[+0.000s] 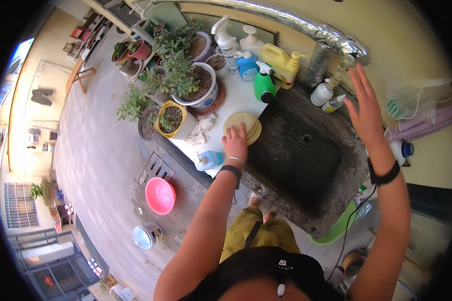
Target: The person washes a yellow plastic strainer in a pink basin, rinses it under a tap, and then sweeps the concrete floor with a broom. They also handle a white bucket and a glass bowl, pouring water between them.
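Observation:
My left hand (235, 142) lies on a pale yellow plastic strainer basket (245, 119) at the edge of the white counter (235, 90). Its fingers are bent on the basket; whether they grip it is not plain. Over the right side of a dark stone sink (297, 161), my right hand (366, 113) is raised with the fingers apart and nothing in it. Just beyond its fingertips is a tap (347, 62), partly hidden. A white bottle (322, 94) and a smaller bottle with a yellow label (334, 104) stand close to that hand.
A green spray bottle (264, 87), a yellow jug (280, 64) and a blue pump bottle (209, 160) share the counter with potted plants (197, 84). On the floor are a pink basin (160, 195), a white bucket (147, 236) and a green basin (333, 229) partly under the sink.

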Tool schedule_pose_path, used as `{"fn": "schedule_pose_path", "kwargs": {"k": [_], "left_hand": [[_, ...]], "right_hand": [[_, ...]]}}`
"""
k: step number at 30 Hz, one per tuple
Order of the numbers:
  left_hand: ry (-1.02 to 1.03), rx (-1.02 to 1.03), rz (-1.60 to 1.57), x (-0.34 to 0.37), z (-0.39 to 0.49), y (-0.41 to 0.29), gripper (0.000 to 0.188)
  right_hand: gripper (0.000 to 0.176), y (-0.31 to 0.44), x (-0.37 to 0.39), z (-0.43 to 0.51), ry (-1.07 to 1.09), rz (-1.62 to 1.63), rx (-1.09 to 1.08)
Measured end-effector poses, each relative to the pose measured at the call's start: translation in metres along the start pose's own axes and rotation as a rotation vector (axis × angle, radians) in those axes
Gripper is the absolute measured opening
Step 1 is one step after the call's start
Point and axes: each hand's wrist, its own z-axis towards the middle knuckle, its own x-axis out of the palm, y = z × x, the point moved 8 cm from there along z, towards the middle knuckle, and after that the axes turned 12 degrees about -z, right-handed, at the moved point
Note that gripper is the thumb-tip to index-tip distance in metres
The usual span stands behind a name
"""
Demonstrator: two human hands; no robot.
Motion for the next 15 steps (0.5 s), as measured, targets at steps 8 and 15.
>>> {"fn": "schedule_pose_path", "kwargs": {"k": [8, 15], "left_hand": [[-0.128, -0.059, -0.054, -0.004, -0.012, 0.014, 0.043], [-0.252, 0.077, -0.021, -0.024, -0.021, -0.006, 0.040]], "right_hand": [[0.045, -0.010, 0.055, -0.154, 0.336, 0.339, 0.373], [0.025, 0.031, 0.075, -0.236, 0.504, 0.397, 0.352]]}}
